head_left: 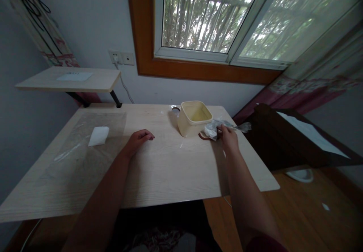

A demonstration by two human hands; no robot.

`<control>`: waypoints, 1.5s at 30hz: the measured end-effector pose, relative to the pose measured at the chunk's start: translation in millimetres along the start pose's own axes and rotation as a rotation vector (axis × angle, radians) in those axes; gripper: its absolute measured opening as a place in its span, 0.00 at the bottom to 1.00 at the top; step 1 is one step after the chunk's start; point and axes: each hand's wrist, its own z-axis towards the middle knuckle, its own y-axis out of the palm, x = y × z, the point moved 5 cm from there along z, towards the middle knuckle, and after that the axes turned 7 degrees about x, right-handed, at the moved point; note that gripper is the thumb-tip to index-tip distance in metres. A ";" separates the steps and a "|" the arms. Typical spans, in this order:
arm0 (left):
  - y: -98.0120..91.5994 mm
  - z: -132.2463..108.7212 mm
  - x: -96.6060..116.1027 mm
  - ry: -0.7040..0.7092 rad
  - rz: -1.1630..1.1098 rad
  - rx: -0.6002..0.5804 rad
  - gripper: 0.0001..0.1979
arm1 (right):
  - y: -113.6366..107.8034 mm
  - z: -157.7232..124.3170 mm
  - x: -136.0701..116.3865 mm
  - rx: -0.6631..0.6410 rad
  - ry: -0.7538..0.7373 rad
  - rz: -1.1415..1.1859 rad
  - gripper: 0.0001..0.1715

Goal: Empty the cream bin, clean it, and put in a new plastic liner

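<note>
My left hand [138,140] rests on the table, its fingers curled together with nothing seen in them. On the right side, my right hand [228,136] pinches a crumpled clear plastic bag [211,130], which spreads out to both sides of the fingers. A small dark bit shows at the fingertips; I cannot tell what it is. Just left of the bag stands an open cream-coloured plastic tub [187,125], upright; its floor is hidden from here. Part of a brown ring-like thing [203,136] shows between the tub and the bag.
A roll of tape [176,109] lies behind the tub. On the left, a white folded paper [98,136] lies on a flat clear plastic sheet [73,150]. A raised shelf [42,79] stands at back left. Dark furniture [272,142] borders the table's right edge.
</note>
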 end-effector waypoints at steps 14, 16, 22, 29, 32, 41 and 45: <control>0.0 1.0 -1.1 0.005 0.019 -0.008 0.14 | 26.2 -69.1 -47.8 -0.062 -0.533 -0.234 0.19; 0.0 0.4 1.4 -0.001 0.018 -0.002 0.14 | 38.7 -76.4 -47.9 -0.123 -0.439 -0.099 0.23; -0.8 0.0 1.6 -0.008 0.004 0.015 0.14 | 79.2 -86.9 -37.7 -0.299 -0.125 0.224 0.27; 0.0 3.6 -1.5 -0.002 0.006 0.054 0.18 | 101.5 -91.5 -11.9 -0.387 0.059 0.305 0.33; 1.6 4.5 0.0 0.040 0.018 0.052 0.24 | 108.0 -100.7 -2.7 -0.432 0.105 0.288 0.35; 3.5 2.8 0.1 0.139 0.125 0.042 0.26 | 124.3 -155.5 8.8 -0.690 0.043 0.153 0.31; 1.5 5.0 -4.1 0.142 0.148 0.071 0.28 | 123.8 -165.9 6.2 -0.754 -0.291 -0.021 0.26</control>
